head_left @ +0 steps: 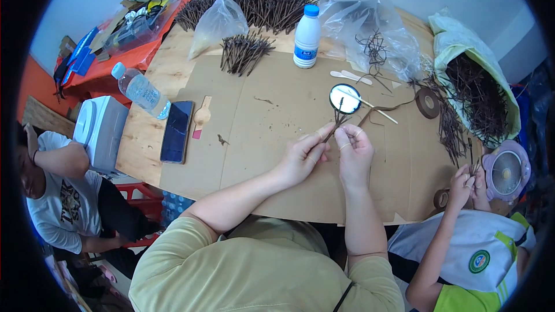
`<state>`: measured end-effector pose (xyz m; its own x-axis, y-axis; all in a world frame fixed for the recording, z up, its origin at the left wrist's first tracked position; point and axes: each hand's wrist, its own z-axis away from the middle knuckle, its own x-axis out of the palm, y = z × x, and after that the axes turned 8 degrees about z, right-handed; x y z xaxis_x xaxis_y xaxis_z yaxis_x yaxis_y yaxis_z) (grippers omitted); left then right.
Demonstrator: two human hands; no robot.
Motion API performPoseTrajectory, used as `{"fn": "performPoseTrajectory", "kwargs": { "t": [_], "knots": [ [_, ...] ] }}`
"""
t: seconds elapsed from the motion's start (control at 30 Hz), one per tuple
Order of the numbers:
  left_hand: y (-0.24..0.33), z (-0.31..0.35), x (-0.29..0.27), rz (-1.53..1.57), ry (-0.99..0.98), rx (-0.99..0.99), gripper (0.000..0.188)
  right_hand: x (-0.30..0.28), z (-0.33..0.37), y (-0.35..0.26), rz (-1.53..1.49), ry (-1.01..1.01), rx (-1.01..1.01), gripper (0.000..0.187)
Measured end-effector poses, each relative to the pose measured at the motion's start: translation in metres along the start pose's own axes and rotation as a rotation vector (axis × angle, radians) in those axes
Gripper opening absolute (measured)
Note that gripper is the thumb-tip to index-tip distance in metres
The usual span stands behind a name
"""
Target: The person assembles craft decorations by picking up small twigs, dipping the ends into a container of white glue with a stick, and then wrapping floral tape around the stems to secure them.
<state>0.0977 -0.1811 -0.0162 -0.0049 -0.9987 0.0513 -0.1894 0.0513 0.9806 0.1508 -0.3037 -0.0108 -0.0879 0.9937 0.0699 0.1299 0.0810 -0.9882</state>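
Note:
My left hand [306, 153] is closed on the lower part of a small bundle of thin brown artificial stems [340, 117], whose tips fan out upward. My right hand [354, 144] pinches close beside it, thumb and fingers together at the base of the fan. A strip of brown tape [399, 106] runs from its roll [428, 103] toward my right fingers, where its end is hidden. Just beyond the stem tips lies a round dish of white paste [345, 99], with a thin stick [378, 111] across its edge.
Piles of brown stems [248, 8] and a smaller heap [245, 53] lie at the back. A white bottle [307, 37], water bottle [144, 92] and phone [177, 132] stand or lie leftward. At right are a stuffed sack [477, 81], a fan [507, 171] and another person's hands [464, 188].

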Motion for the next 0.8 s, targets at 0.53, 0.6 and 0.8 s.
{"fn": "performPoseTrajectory", "kwargs": {
  "t": [0.53,0.6,0.8],
  "knots": [
    [-0.008,-0.001,-0.006,0.755,0.019,-0.202,0.033,-0.007,-0.002,-0.005,-0.010,-0.091,0.064,0.014],
    [-0.007,-0.001,-0.006,0.842,0.001,-0.234,0.033,-0.007,-0.002,-0.005,-0.034,-0.097,0.062,0.014],
    [-0.009,-0.001,-0.007,1.104,-0.076,-0.314,0.032,-0.006,-0.002,-0.006,-0.057,-0.089,0.034,0.011]
  ]
}}
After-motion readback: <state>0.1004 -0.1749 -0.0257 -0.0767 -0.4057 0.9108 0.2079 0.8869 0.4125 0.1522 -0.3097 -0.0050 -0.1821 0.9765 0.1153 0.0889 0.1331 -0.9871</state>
